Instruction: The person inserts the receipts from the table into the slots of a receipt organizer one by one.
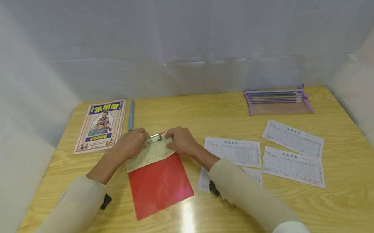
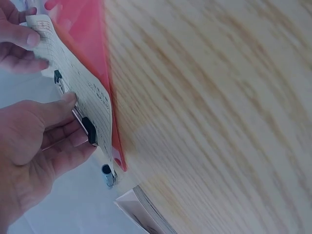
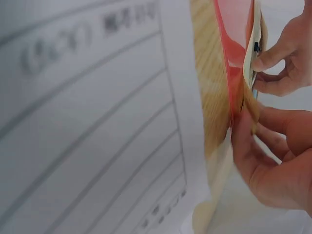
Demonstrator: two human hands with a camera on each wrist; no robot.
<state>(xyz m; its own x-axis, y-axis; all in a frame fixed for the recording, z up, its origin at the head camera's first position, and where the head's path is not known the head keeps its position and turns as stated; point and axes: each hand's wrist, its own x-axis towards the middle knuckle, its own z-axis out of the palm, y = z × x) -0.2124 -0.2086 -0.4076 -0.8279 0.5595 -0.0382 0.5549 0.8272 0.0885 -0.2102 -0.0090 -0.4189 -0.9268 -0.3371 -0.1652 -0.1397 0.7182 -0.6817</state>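
A red clipboard (image 1: 160,185) lies slightly askew at the centre front of the table. Across its top end is a pale yellow printed form (image 1: 150,155), its lower edge lifting in a curve. My left hand (image 1: 133,142) grips the metal clip (image 1: 154,136) at the top; in the left wrist view its thumb presses the clip's wire (image 2: 78,115) while the fingers curl behind. On the opposite side, my right hand (image 1: 181,140) pinches the form's right edge between thumb and fingers. In the right wrist view, that hand (image 3: 278,151) holds close beside the red board's edge.
Several white printed forms (image 1: 293,166) lie to the right, some partly under my right forearm. A mesh pencil pouch (image 1: 277,108) with purple trim sits at the back right. Back left are a comic-covered booklet (image 1: 85,134) and a blue pen (image 1: 131,116).
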